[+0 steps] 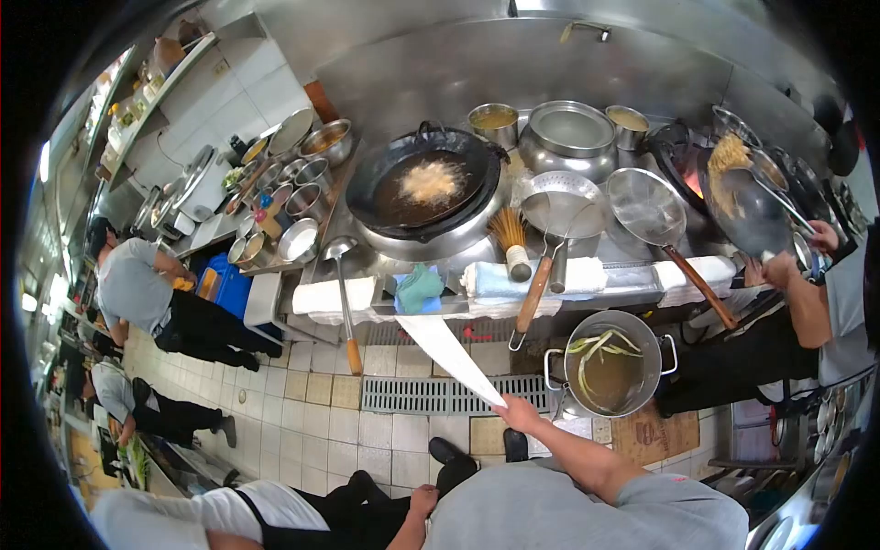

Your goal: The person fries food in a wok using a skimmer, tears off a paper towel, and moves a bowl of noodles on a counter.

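Observation:
My right hand (pixel 521 414) grips the lower end of a white cloth (pixel 449 359). The cloth stretches taut and narrow up to the stove's front edge, just below a green cloth (pixel 420 288) on a blue one. My left hand (pixel 423 501) is low beside my grey shirt, with fingers curled; whether anything is inside them is hidden. Ahead, a black wok (pixel 371 188) holds dark oil with pale food (pixel 433 183) bubbling in it. A ladle (pixel 341 275) and a bamboo brush (pixel 510 236) lie along the stove front.
A spider strainer (pixel 647 209) and a perforated skimmer (pixel 563 197) rest on the stove. A large pot (pixel 587 403) with liquid and scallions stands low right. A co-worker (pixel 807 302) tosses noodles in another wok at right. Another person (pixel 211 513) is close at lower left.

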`<state>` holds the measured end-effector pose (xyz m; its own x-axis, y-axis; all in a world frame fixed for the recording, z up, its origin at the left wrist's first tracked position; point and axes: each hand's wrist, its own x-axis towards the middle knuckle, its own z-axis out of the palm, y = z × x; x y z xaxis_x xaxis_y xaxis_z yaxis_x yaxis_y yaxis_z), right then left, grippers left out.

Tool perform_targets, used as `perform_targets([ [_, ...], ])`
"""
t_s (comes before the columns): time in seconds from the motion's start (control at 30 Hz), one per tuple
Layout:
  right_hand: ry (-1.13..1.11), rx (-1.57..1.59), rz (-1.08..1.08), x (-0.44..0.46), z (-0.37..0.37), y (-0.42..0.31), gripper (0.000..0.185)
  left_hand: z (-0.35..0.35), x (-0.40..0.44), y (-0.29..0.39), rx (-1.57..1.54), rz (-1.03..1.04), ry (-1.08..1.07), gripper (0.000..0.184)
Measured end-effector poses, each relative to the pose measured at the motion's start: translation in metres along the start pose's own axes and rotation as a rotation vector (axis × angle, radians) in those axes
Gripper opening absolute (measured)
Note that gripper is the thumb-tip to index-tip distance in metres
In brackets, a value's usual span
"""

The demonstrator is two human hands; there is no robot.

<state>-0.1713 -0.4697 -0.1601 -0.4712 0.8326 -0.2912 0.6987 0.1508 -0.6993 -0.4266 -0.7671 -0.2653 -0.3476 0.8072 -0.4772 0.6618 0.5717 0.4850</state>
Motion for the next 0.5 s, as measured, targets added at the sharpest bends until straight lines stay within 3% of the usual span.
perform_targets([
  [0.1, -0.093, -0.020, 0.061, 0.007, 0.006, 0.000, 0.035, -0.046, -0.012, 0.064, -0.176, -0.348, -0.187, 0.029],
  [0.3, -0.333, -0.173, 0.017, 0.039, 0.025, -0.001, 0.035, -0.054, 0.009, 0.068, -0.407, -0.461, -0.315, 0.029],
  [0.37, -0.270, -0.251, -0.112, 0.063, 0.047, 0.022, 0.040, -0.047, 0.013, 0.062, -0.480, -0.469, -0.221, 0.028],
  [0.5, -0.214, -0.422, -0.062, 0.114, 0.036, 0.004, 0.065, -0.037, 0.019, 0.056, -0.796, -0.631, -0.089, 0.029],
])
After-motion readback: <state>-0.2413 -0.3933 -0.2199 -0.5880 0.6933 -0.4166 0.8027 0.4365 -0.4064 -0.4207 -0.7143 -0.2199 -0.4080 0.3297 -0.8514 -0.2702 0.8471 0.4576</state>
